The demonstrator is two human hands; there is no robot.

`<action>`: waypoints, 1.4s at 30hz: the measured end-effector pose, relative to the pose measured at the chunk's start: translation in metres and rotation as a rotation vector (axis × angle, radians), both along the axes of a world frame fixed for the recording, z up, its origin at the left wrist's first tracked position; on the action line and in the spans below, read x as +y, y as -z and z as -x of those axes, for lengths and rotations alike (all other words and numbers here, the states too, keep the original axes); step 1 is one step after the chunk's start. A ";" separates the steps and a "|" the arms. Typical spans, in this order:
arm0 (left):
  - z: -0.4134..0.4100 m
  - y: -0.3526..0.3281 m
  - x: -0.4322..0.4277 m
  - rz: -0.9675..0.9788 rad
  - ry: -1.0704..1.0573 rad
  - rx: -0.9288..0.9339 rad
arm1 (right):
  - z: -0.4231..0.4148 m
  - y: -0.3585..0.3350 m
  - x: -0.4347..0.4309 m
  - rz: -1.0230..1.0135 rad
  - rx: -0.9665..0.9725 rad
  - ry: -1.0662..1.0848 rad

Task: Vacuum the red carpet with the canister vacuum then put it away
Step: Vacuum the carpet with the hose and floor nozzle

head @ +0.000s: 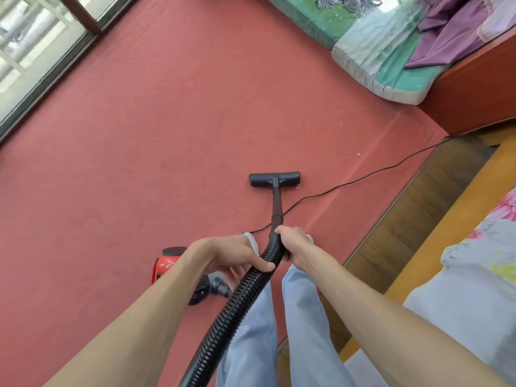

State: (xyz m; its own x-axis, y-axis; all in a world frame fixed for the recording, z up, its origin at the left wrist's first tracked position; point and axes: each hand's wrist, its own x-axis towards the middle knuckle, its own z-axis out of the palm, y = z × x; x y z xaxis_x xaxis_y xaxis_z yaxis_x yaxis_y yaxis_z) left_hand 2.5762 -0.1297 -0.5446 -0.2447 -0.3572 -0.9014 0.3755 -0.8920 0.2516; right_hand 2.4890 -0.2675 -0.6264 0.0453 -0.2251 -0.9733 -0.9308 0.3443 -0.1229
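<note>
The red carpet (156,129) fills most of the floor. A black floor nozzle (274,179) lies flat on it, joined by a straight black wand (277,203) to a ribbed black hose (237,305). My right hand (294,244) grips the top of the hose where it meets the wand. My left hand (229,256) holds the hose just below, thumb across it. The red canister vacuum (167,265) sits on the carpet at my left, partly hidden by my left forearm.
A thin black power cord (363,177) runs across the carpet to the right. Folded green mattresses (385,60) lie at the far right, a glass door (36,51) at the left. A bed with floral bedding (474,261) borders wood flooring (413,219) on the right.
</note>
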 end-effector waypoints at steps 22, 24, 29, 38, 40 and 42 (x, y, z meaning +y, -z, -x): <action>-0.014 -0.017 0.006 0.057 -0.055 -0.178 | 0.002 -0.015 -0.001 0.087 -0.012 0.234; -0.012 -0.010 0.009 0.030 -0.040 -0.221 | -0.001 -0.009 0.007 0.093 -0.023 0.266; 0.019 0.015 0.005 -0.040 -0.203 -0.436 | -0.016 0.019 -0.002 0.139 -0.041 0.235; -0.006 -0.010 -0.001 0.007 0.024 -0.205 | 0.030 0.006 -0.001 -0.072 0.072 0.299; -0.009 -0.004 -0.006 0.004 0.035 -0.257 | 0.023 0.011 -0.003 -0.087 0.082 0.341; -0.008 0.006 -0.011 -0.006 0.040 -0.373 | 0.011 0.019 -0.007 -0.056 0.068 0.384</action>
